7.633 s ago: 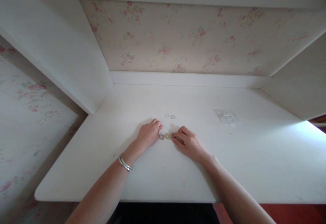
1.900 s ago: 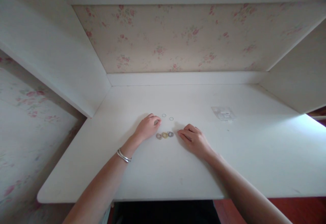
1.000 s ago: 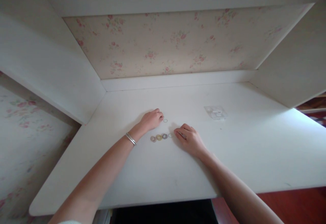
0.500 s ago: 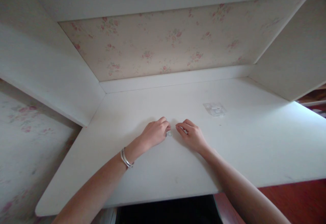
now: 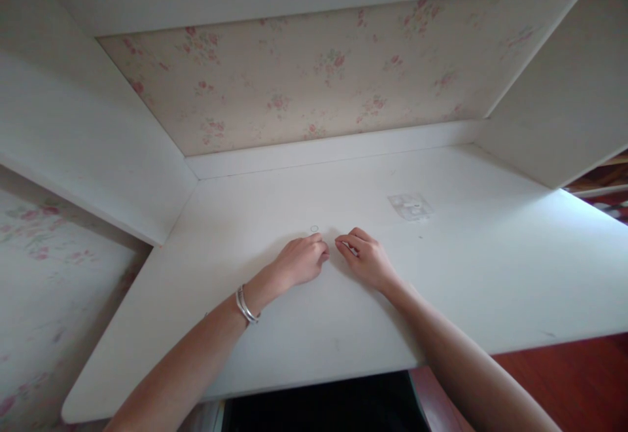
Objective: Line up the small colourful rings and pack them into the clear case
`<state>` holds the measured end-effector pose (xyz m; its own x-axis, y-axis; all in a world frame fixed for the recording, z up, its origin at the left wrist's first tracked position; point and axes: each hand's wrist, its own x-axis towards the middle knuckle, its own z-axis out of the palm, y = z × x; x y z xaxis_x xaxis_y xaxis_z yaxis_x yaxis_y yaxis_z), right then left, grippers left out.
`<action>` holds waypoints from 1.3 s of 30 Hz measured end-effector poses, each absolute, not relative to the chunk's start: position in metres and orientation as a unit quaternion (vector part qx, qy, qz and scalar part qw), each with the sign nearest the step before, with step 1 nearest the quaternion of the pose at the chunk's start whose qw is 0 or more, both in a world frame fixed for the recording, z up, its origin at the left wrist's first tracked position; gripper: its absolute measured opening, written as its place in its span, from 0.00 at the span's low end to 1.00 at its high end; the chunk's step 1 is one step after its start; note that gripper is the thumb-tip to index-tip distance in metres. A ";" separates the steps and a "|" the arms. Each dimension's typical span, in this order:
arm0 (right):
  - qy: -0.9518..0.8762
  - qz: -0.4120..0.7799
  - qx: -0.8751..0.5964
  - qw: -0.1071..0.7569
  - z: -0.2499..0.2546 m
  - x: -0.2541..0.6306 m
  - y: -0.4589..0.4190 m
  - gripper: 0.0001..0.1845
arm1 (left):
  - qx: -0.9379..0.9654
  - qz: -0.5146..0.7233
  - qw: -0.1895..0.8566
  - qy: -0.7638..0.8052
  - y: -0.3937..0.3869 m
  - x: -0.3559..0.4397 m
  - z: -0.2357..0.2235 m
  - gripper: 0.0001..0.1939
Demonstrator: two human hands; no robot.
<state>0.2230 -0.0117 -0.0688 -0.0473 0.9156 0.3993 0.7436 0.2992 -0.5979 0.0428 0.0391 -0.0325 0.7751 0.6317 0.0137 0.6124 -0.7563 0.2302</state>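
Note:
On the white desktop (image 5: 275, 203), a small thin ring (image 5: 314, 228) lies just beyond the knuckles of my left hand (image 5: 303, 260). That hand is closed, its fingers curled down towards the surface; whatever they hold, if anything, is hidden. A narrow gap to the right is my right hand (image 5: 367, 258), thumb and forefinger pinched together. Anything between those fingertips is too small to make out. A small clear plastic bag (image 5: 411, 207) with pale contents lies further back, to the right of both hands.
White side panels (image 5: 554, 91) and a low back ledge (image 5: 338, 146) enclose the desk's rear, with flowered wallpaper (image 5: 294, 78) behind. A tiny dark speck (image 5: 420, 237) lies in front of the bag. The desk's front edge runs below my forearms, above a black seat (image 5: 318, 409).
A ring now shows beyond my left hand. The ring that lay between my hands no longer shows there. My left fingers have shifted slightly nearer; my right hand keeps its pinch. The view has tilted slightly.

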 end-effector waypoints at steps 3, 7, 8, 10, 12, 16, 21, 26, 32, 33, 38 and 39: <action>-0.715 0.117 -0.581 0.370 -0.069 0.223 -0.012 0.13 | 0.917 0.116 0.146 0.353 0.047 0.038 -0.025 0.11; -0.737 0.124 -0.566 0.348 -0.070 0.222 -0.013 0.12 | 0.875 0.222 0.171 0.394 0.062 0.016 -0.015 0.10; -0.749 0.123 -0.558 0.335 -0.069 0.221 -0.014 0.11 | 0.866 0.239 0.173 0.403 0.065 0.007 -0.014 0.11; -0.773 0.116 -0.545 0.305 -0.068 0.217 -0.015 0.11 | 0.848 0.261 0.177 0.427 0.068 -0.011 -0.017 0.11; -0.789 0.105 -0.539 0.277 -0.066 0.212 -0.015 0.11 | 0.829 0.269 0.183 0.455 0.066 -0.029 -0.023 0.12; -0.803 0.091 -0.537 0.242 -0.065 0.203 -0.015 0.11 | 0.799 0.270 0.203 0.498 0.059 -0.056 -0.042 0.13; -0.811 0.082 -0.530 0.234 -0.068 0.199 -0.014 0.12 | 0.781 0.274 0.224 0.515 0.057 -0.068 -0.056 0.13; -0.823 0.082 -0.514 0.228 -0.069 0.198 -0.015 0.13 | 0.783 0.283 0.226 0.505 0.058 -0.071 -0.058 0.13; -0.801 0.106 -0.523 0.272 -0.070 0.200 -0.013 0.11 | 0.782 0.283 0.237 0.502 0.055 -0.075 -0.058 0.14; -0.789 0.110 -0.531 0.288 -0.070 0.200 -0.010 0.11 | 0.781 0.282 0.241 0.502 0.054 -0.075 -0.058 0.14; -0.751 0.103 -0.574 0.309 -0.065 0.201 0.020 0.13 | 0.769 0.287 0.269 0.504 0.053 -0.073 -0.058 0.14; -0.757 0.099 -0.577 0.291 -0.063 0.200 0.027 0.13 | 0.761 0.290 0.280 0.508 0.053 -0.073 -0.059 0.14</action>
<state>0.2004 0.0274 -0.0632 -0.1646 0.9307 0.3268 0.8156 0.3147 -0.4855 -0.0731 0.0534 -0.0592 0.3154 0.9360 0.1560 0.6117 -0.3262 0.7207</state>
